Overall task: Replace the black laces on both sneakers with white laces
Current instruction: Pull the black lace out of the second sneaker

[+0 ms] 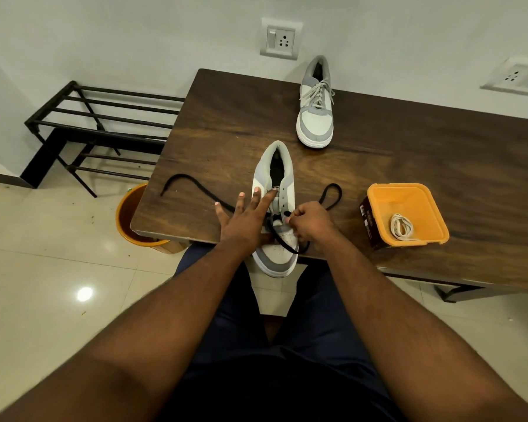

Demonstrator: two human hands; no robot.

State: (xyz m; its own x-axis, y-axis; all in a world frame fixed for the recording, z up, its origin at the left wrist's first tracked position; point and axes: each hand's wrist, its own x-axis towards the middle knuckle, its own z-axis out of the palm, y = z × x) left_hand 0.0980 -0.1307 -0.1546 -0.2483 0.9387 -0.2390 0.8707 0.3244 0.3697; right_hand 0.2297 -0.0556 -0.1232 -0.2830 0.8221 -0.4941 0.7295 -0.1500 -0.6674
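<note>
The grey-and-white sneaker (275, 208), its toe overhanging the near edge of the dark wooden table (378, 166), is steadied by the flat-fingered left hand (244, 217); its black lace (192, 185) is pinched by the right hand (310, 222). Far right, a white-laced sneaker (316, 108) stands apart.

Near sneaker (275, 208) sits toe-out over the counter (378, 166) near edge. Left hand (244, 219) lies flat on it, fingers straight. Right hand (310, 220) pinches the black lace (282, 242), whose ends trail left and right. Far sneaker (316, 108) has a white lace. Orange tub (375, 193) at right holds a coiled white lace (402, 228).
</note>
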